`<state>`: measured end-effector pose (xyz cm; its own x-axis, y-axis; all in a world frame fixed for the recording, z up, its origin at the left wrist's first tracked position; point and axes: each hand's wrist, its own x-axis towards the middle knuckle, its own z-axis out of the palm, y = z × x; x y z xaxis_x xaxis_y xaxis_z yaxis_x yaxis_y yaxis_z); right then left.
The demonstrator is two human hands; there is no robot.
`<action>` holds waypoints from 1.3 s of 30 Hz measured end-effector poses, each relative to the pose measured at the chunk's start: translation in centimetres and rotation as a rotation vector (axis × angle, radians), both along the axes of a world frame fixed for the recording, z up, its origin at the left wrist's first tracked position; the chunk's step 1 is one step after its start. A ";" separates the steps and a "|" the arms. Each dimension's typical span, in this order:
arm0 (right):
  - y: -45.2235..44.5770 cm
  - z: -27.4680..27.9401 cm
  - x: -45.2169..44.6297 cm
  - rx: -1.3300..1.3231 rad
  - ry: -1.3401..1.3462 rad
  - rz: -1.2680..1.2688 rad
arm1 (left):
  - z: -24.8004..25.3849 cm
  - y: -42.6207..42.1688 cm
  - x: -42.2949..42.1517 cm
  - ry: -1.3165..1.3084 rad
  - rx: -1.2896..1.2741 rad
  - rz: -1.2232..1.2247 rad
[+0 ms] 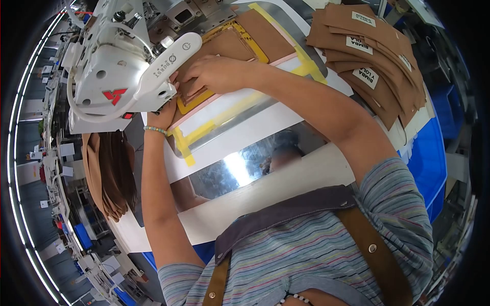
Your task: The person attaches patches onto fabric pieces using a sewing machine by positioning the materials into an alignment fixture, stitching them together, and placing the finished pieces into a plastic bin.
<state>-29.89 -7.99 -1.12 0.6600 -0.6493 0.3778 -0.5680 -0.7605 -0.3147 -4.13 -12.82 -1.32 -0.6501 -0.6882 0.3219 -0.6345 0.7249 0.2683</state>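
A: Item one, the work?
B: Brown panel point(224, 46), smooth and flat, lying within a yellow-edged frame point(259, 53) toward the worktop's far edge, beside a white machine head point(117, 71) with a rounded arm.

A: Hands?
B: Right hand point(217, 74): palm down, fingers spread and bent, touching the panel and clenching nothing. Left hand point(162, 116): wearing a beaded bracelet point(155, 130), reaching beneath the machine head by the frame's left end; fingers partly hidden, so I cannot tell whether it is grasping.

A: Edges and open room?
B: White sheet point(224, 145), bordering the frame's near side, carrying yellow tape strips point(201, 131). Glossy plate point(240, 168), reflecting a bright light, lying between sheet and the worktop's near edge, leaving bare room there.

A: Containers?
B: Blue bin point(431, 153), plastic, standing just outside the worktop's right edge; contents, I cannot tell.

A: Remaining stock?
B: Brown pieces point(375, 56), flat, bearing white lettered labels, overlapping in a fanned pile at the far right corner. Long brown strips point(109, 173), bunching and drooping at the left edge.
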 end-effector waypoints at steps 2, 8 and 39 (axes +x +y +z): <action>0.0 -0.1 0.0 -0.007 -0.023 0.007 | 0.3 -0.1 0.1 0.032 0.062 -0.003; 0.0 0.0 0.1 -0.014 -0.044 0.006 | -2.3 -3.6 3.4 0.026 0.233 -0.061; -2.4 -1.1 1.2 -0.027 0.024 0.010 | -4.2 -6.3 3.0 0.788 0.906 0.002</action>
